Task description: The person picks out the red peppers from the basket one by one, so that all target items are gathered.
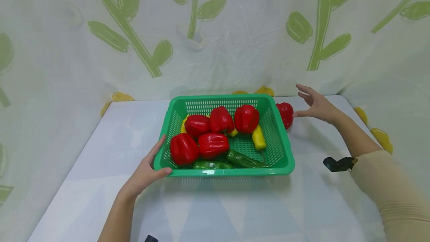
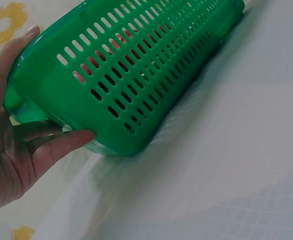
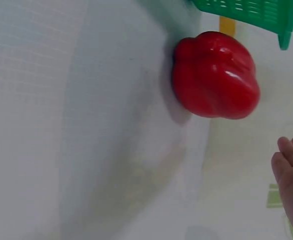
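A green plastic basket [image 1: 231, 172] with slotted walls stands on the table, holding several red bell peppers [image 1: 213, 145], yellow peppers [image 1: 258, 138] and long green peppers [image 1: 246, 159]. My left hand [image 1: 142, 177] grips its near left corner, thumb on the front side and fingers along the left side; the left wrist view shows this hand [image 2: 9, 160] around the corner. Just outside the basket's right wall lies one red bell pepper [image 1: 285, 115], also in the right wrist view [image 3: 215, 75]. Beside it hovers my right hand [image 1: 317, 105], fingers spread and holding nothing.
The white table [image 1: 111, 152] has a pale triangle pattern. Behind it hangs a whitish curtain [image 1: 242, 47] with green leaves and yellow flowers. A black strap end [image 1: 339, 164] sticks out from the right sleeve [image 1: 386, 182].
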Demonstrator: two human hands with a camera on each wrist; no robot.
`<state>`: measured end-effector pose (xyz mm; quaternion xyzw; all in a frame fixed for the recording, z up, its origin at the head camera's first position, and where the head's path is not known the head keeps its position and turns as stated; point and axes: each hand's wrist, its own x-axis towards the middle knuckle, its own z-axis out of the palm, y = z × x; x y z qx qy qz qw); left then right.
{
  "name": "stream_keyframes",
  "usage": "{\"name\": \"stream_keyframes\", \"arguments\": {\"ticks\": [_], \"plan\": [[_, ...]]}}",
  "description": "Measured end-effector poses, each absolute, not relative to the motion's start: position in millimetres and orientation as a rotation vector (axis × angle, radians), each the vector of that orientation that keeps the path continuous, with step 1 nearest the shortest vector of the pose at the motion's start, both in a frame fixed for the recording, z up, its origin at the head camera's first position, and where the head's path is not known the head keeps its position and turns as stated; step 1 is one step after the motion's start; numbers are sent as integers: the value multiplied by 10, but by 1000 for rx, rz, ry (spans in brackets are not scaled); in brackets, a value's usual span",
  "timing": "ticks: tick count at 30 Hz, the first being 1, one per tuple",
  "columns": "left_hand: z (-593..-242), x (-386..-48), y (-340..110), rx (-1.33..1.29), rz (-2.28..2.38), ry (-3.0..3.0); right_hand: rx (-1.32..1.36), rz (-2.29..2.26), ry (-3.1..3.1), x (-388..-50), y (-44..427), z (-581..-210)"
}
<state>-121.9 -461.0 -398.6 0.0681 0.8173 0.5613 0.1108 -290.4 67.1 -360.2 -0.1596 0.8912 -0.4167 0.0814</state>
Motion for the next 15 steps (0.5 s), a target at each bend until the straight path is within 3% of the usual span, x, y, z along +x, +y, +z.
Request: {"name": "stream_keyframes", "arguments": {"ticks": [15], "plan": [[-3973,-1223,-4607,219,1649,2412,-596,-1196,2705,-2823,554,-3273]]}}
